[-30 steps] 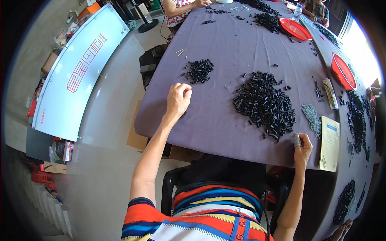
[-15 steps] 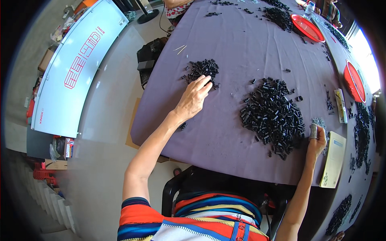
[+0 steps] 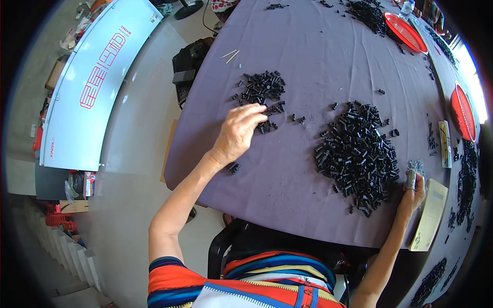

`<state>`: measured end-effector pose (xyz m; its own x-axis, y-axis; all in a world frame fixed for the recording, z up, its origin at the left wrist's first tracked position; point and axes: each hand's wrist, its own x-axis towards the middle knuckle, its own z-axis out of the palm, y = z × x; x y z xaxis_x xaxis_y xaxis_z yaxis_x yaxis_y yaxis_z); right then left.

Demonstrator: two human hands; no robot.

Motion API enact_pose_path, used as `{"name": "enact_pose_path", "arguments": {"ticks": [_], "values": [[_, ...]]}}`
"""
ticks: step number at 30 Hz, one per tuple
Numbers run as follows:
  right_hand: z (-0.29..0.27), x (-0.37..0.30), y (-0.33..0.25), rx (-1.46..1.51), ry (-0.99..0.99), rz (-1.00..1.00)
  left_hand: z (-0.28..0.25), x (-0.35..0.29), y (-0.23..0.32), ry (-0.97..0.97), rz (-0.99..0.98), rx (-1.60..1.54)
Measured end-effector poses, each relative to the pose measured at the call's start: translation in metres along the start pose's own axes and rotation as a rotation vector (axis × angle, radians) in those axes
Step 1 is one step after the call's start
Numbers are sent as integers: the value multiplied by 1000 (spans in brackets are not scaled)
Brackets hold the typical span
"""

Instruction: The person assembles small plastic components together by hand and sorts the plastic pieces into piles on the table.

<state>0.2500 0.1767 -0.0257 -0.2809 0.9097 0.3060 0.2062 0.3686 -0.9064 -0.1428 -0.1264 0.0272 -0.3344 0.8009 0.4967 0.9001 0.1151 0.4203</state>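
My left hand (image 3: 237,132) hovers over the near edge of a small pile of short black tubular plastic pieces (image 3: 263,87). Its fingers are loosely bent and a little apart, with nothing visible in them. Several loose black pieces lie around the fingertips. At the right, beside a much larger heap of the same pieces (image 3: 359,156), my right hand (image 3: 417,194) has its fingers drawn together, one wearing a grey wrap. They meet a small heap of tiny grey bits (image 3: 416,166). Whatever they pinch is too small to make out.
A pale yellow booklet (image 3: 430,215) lies beside my right hand, and a narrow box (image 3: 444,143) sits farther off. Red trays (image 3: 405,33) stand at the far right among more black pieces. Thin sticks (image 3: 230,55) lie beyond the small pile. A black chair (image 3: 222,245) is under me.
My left hand has drawn back from the small pile toward me and slightly left. Some black pieces have spread nearer and to the right. The whole view has shifted slightly; my right hand stays by the grey bits.
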Motion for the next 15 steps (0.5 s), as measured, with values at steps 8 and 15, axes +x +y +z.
{"name": "enact_pose_path", "arguments": {"ticks": [8, 15], "values": [[-2, 1, 2, 6, -26, 10, 13, 28, -43, -49, 1, 100], [-1, 1, -1, 27, -26, 0, 9, 13, -38, -143, 83, 124]]}}
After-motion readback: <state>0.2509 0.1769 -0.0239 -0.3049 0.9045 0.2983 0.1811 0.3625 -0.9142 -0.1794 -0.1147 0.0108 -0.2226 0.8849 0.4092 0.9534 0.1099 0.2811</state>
